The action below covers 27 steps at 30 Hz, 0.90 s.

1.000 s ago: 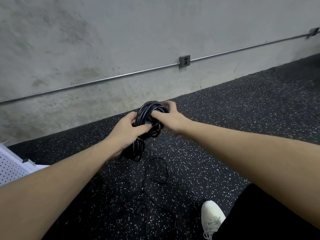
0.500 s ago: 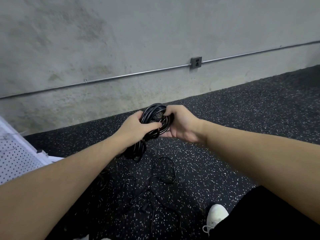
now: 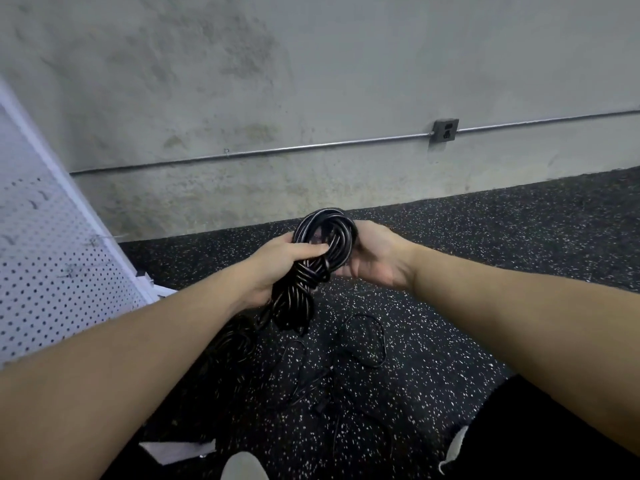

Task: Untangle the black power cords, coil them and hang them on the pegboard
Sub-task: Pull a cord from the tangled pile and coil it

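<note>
At the centre of the frame both hands hold one bundle of black cord. The left hand (image 3: 277, 261) has its fingers curled tight round the waist of the coiled cord (image 3: 323, 244), with the thumb laid across the front. The right hand (image 3: 375, 258) cups the far side of the upper loop, palm turned toward the camera and fingers wrapped behind the strands, so how firmly it grips cannot be told. Above the left hand the cord forms a neat round loop; below it the strands hang in a longer bunch toward the floor (image 3: 485, 254).

This cord looks coiled, or nearly so, and the hands seem to be tightening or securing the wrap. It has not been hung.

Below the hands, in the lower middle of the frame, thin loose cords (image 3: 363, 341) lie on the speckled floor in open loops and crossings, apparently not yet sorted. Another dark heap of cord (image 3: 235, 337) sits just beside the left forearm, partly hidden.

The white pegboard (image 3: 52, 265) stands at the left edge of the frame, tilted in view. A few small hooks show on it, and no cord hangs on the visible part. So hanging is all still to do, and at least some untangling and coiling remains.
</note>
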Motion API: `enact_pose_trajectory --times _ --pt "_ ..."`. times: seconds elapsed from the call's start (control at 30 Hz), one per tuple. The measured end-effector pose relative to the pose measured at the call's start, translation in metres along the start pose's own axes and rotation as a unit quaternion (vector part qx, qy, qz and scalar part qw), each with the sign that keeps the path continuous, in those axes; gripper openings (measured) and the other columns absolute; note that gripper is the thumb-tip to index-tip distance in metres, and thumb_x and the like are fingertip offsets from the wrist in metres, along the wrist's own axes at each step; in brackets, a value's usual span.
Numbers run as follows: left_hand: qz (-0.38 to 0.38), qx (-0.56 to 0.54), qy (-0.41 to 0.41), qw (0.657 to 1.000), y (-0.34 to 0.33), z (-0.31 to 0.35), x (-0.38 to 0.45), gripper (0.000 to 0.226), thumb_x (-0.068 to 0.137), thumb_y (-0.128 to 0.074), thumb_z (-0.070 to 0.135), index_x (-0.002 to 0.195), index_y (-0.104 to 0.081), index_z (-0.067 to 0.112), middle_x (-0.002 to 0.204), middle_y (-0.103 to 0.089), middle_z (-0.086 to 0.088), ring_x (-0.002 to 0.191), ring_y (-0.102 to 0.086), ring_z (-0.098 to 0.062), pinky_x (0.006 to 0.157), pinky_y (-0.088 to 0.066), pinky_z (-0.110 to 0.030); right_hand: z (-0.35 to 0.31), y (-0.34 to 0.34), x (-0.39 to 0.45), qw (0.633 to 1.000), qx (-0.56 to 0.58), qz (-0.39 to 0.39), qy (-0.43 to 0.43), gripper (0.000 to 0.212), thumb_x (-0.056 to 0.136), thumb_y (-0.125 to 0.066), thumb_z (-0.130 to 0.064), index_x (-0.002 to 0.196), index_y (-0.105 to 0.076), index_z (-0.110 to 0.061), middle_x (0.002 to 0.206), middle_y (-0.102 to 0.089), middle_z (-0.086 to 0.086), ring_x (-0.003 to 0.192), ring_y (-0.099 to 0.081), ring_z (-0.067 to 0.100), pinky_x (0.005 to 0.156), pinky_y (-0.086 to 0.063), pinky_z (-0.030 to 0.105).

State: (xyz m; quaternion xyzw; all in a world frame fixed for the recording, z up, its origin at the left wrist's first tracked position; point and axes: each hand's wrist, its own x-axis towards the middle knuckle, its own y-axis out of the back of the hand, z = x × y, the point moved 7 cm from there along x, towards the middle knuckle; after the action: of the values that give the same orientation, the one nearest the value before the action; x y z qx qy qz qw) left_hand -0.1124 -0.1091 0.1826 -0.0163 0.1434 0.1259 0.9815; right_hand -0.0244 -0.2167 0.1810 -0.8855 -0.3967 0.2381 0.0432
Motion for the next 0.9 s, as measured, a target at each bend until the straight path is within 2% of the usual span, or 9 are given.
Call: enact_pose_trajectory --times 0.13,0.23,0.3,0.4,0.57,0.63,0.73,0.83,0.9 --pt "0.024 0.008 -0.002 1.000 0.022 -0.004 -0.010 0.033 0.092 -0.074 0.030 0.116 -0.064 0.010 0.092 -0.076 -0.013 0.075 -0.073 -0.025 0.074 -0.060 -0.042 -0.003 -0.022 0.015 1.000 0.015 -0.006 0.012 0.036 0.107 -0.039 -0.016 0.125 -0.061 0.006 0.131 -0.063 0.026 0.110 -0.063 0.033 0.105 -0.051 0.052" --pt "0.052 0.027 0.009 0.998 0.050 -0.015 -0.015 0.037 0.091 -0.072 0.042 0.119 -0.068 0.017 0.103 -0.079 -0.006 0.095 -0.074 -0.024 0.091 -0.057 -0.044 -0.001 -0.031 0.025 0.999 0.014 0.022 0.018 0.031 0.108 -0.042 -0.018 0.110 -0.067 0.000 0.093 -0.075 0.013 0.080 -0.071 0.021 0.076 -0.064 0.041" --pt "0.058 0.015 0.017 0.998 0.066 -0.023 -0.018 0.035 0.097 -0.064 0.041 0.118 -0.071 0.014 0.107 -0.078 -0.010 0.098 -0.073 -0.025 0.096 -0.054 -0.044 0.003 -0.039 0.034 0.999 0.029 0.040 0.020 0.027 0.108 -0.045 -0.016 0.112 -0.067 -0.001 0.082 -0.074 0.009 0.070 -0.070 0.019 0.064 -0.064 0.037" --pt "0.057 -0.021 0.022 0.998 0.077 -0.031 -0.022 0.041 0.103 -0.055 0.039 0.124 -0.069 0.006 0.116 -0.075 -0.017 0.102 -0.072 -0.028 0.101 -0.052 -0.041 0.006 -0.053 0.049 0.996 0.039 0.068 0.036 0.022 0.104 -0.053 -0.012 0.112 -0.069 0.000 0.080 -0.073 0.008 0.065 -0.068 0.018 0.059 -0.062 0.034" --pt "0.105 0.017 0.034 0.994 0.109 -0.040 -0.023 0.037 0.099 -0.064 0.039 0.128 -0.065 0.016 0.112 -0.077 -0.004 0.108 -0.072 -0.024 0.098 -0.054 -0.042 0.010 -0.071 0.074 0.995 0.015 0.094 0.043 0.017 0.102 -0.058 -0.008 0.112 -0.066 0.004 0.085 -0.074 0.011 0.067 -0.071 0.020 0.056 -0.061 0.035" --pt "0.135 0.071 0.041 0.987 0.128 -0.044 -0.026 0.036 0.097 -0.068 0.043 0.122 -0.069 0.017 0.104 -0.079 0.000 0.100 -0.075 -0.021 0.089 -0.058 -0.040 0.014 -0.078 0.087 0.997 -0.017 0.071 0.013 0.018 0.103 -0.054 -0.008 0.117 -0.062 0.001 0.091 -0.072 0.011 0.073 -0.070 0.022 0.057 -0.062 0.036" --pt "0.164 0.136 0.057 0.975 0.155 -0.058 -0.024 0.038 0.092 -0.071 0.049 0.115 -0.073 0.018 0.102 -0.079 0.002 0.098 -0.075 -0.021 0.091 -0.060 -0.042 0.030 -0.090 0.107 0.997 -0.054 0.028 -0.054 0.015 0.106 -0.049 -0.009 0.117 -0.058 -0.006 0.086 -0.068 0.008 0.064 -0.069 0.019 0.049 -0.059 0.032" --pt "0.188 0.177 0.083 0.962 0.182 -0.078 -0.012 0.062 0.080 -0.076 0.062 0.125 -0.069 0.020 0.108 -0.077 0.003 0.099 -0.074 -0.020 0.092 -0.060 -0.047 0.057 -0.097 0.133 0.994 -0.055 0.029 -0.088 0.011 0.106 -0.046 -0.009 0.105 -0.056 -0.006 0.082 -0.064 0.007 0.066 -0.062 0.017 0.049 -0.060 0.031" --pt "0.194 0.195 0.087 0.957 0.200 -0.091 0.002 0.055 0.083 -0.077 0.057 0.126 -0.069 0.023 0.112 -0.076 0.003 0.100 -0.073 -0.019 0.092 -0.059 -0.043 0.079 -0.099 0.152 0.993 -0.038 0.033 -0.104 0.016 0.107 -0.045 -0.009 0.095 -0.055 -0.006 0.081 -0.062 0.008 0.062 -0.055 0.015 0.050 -0.061 0.031"
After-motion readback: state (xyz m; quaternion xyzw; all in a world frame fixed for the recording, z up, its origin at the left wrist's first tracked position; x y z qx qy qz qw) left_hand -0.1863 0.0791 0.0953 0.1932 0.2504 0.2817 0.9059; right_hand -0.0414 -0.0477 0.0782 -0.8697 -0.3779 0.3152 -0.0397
